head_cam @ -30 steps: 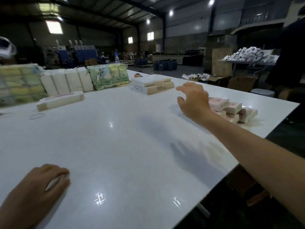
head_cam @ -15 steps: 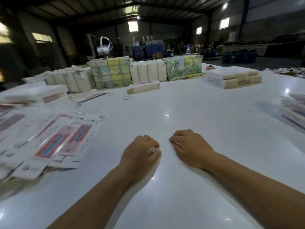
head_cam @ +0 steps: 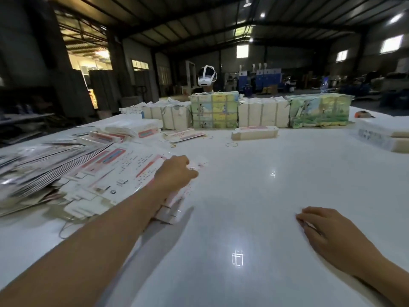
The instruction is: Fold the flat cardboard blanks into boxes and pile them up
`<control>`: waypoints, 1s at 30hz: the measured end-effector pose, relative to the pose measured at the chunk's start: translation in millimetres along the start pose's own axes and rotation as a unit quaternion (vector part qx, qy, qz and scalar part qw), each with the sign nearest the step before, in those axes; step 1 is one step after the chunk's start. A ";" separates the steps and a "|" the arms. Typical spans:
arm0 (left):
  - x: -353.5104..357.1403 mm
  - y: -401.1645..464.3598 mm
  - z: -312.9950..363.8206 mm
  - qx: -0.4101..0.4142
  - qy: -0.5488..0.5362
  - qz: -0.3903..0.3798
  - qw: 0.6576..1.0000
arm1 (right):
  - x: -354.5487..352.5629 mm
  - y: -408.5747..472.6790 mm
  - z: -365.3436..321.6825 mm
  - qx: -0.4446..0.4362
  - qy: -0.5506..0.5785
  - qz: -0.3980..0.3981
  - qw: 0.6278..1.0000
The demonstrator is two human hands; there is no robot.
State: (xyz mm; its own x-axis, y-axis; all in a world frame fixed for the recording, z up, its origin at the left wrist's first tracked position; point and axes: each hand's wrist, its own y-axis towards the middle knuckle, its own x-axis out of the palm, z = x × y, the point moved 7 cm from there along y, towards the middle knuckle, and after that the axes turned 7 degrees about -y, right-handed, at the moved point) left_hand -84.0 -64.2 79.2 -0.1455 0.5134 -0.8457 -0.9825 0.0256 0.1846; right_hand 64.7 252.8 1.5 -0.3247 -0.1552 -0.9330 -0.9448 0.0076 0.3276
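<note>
White tabletop, glossy. Left of frame: spread heap of flat cardboard blanks, printed white with pink and blue. Left hand, centre-left, lies on the heap's right edge, fingers curled onto the top blank. Right hand, lower right, rests on the bare tabletop, fingers loosely bent; whether they hold anything cannot be told. Upper centre: one folded box lying alone, with bundled packs in a row behind it and rubber bands in front.
</note>
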 end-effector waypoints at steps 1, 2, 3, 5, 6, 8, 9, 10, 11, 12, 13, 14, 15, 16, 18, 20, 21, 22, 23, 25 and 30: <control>-13.0 6.5 -28.4 -0.053 0.058 0.007 0.997 | 0.5 0.2 0.3 0.003 0.002 -0.004 1.000; -23.7 9.6 -56.0 -0.106 0.109 0.007 0.988 | 1.5 0.4 0.7 0.007 0.004 -0.009 1.000; -31.3 9.9 -80.6 -0.151 0.151 -0.001 0.977 | 2.3 0.8 1.2 0.014 0.007 -0.012 1.000; -36.4 7.8 -115.0 -0.192 0.214 -0.019 0.958 | 4.0 1.4 2.5 0.027 0.018 -0.011 0.999; -35.7 7.6 -124.1 -0.192 0.227 -0.020 0.955 | 4.8 1.6 3.3 0.031 0.024 -0.011 0.999; -35.4 11.2 -129.5 -0.182 0.217 -0.013 0.959 | 5.7 1.9 4.3 0.037 0.030 -0.011 0.999; -36.9 13.9 -129.2 -0.184 0.202 -0.011 0.962 | 5.7 1.6 4.9 0.038 0.031 -0.013 0.999; -38.3 16.5 -128.7 -0.192 0.190 -0.015 0.963 | 5.7 1.2 5.0 0.038 0.031 -0.016 0.999; -39.1 18.8 -128.4 -0.203 0.185 -0.024 0.961 | 5.7 0.7 4.9 0.037 0.031 -0.017 0.999; -39.2 20.6 -128.6 -0.212 0.188 -0.035 0.958 | 5.1 0.3 4.8 0.037 0.032 -0.014 0.999; -39.0 22.3 -128.9 -0.219 0.193 -0.041 0.956 | 4.4 -0.3 4.6 0.038 0.035 -0.011 0.999; -39.0 23.9 -128.7 -0.224 0.197 -0.039 0.954 | 3.3 -1.4 4.1 0.037 0.037 -0.009 0.999; -38.4 24.6 -128.2 -0.231 0.199 -0.034 0.952 | 3.3 -1.7 3.3 0.034 0.036 -0.010 0.999; -38.5 23.8 -127.6 -0.239 0.196 -0.026 0.951 | 3.5 -1.8 2.4 0.030 0.034 -0.012 0.999; -41.2 22.7 -122.9 -0.250 0.157 -0.005 0.956 | 1.0 -2.2 0.9 0.026 0.029 -0.012 0.999; -51.2 24.5 -112.1 -0.226 0.080 0.024 0.970 | -2.2 -1.9 -1.2 0.019 0.022 -0.001 1.000; -59.7 25.9 -103.1 -0.197 0.042 0.042 0.979 | -3.0 -1.2 -2.6 0.014 0.021 0.003 1.000; -69.8 26.8 -92.0 -0.162 0.011 0.061 0.985 | -4.2 -0.9 -4.2 0.009 0.019 0.005 1.000; -78.8 24.9 -77.8 -0.127 -0.017 0.075 0.989 | -5.9 -0.7 -5.5 0.006 0.018 0.009 1.000; -83.5 13.9 -40.0 -0.057 -0.099 0.065 0.991 | -8.3 -1.2 -5.4 0.007 0.021 0.011 1.000; -25.1 -46.6 74.5 0.120 -0.234 -0.117 0.958 | -3.2 0.8 -7.6 -0.012 -0.007 -0.012 1.000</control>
State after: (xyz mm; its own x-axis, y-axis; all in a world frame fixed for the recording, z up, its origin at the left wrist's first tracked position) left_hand -25.8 -14.3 129.1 0.1988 0.7969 -0.5705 -0.9188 0.3541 0.1746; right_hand 65.3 245.9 5.9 -0.3022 -0.1402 -0.9429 -0.9512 -0.0206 0.3079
